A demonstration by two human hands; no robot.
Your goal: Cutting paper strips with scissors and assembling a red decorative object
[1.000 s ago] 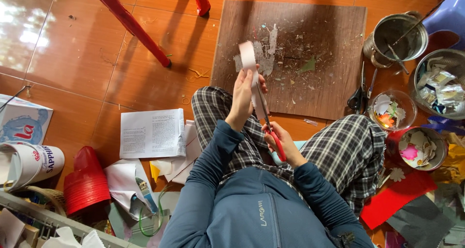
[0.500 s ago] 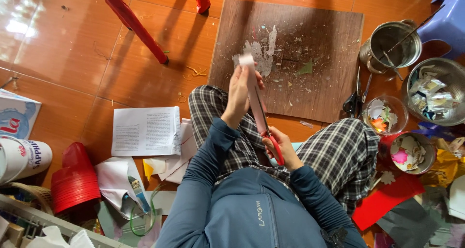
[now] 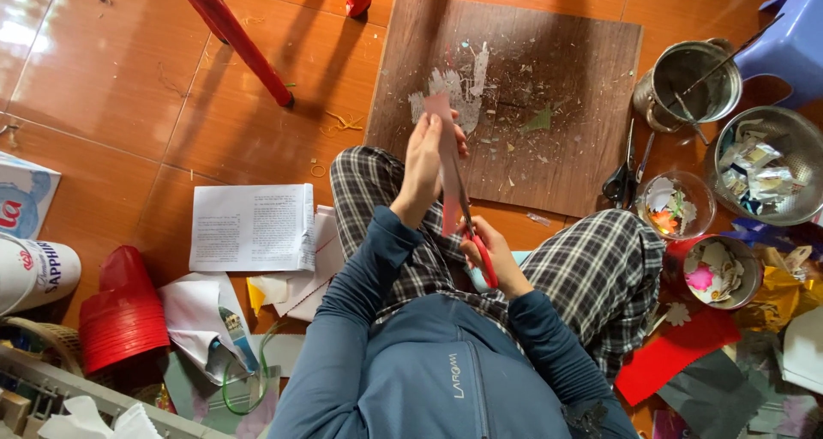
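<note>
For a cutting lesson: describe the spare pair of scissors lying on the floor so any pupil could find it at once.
Start at the dark wooden board on the orange tiled floor. At its right edge, beside the small glass bowl of scraps, lie the scissors. Their black handles set them apart from the red-handled pair in the person's right hand.

My left hand (image 3: 426, 160) now holds the paper strip (image 3: 445, 156) flatter; its top end no longer curls over as before. My right hand (image 3: 490, 252) ran the red-handled scissors (image 3: 470, 225) further up the strip. View drifted slightly left.
</note>
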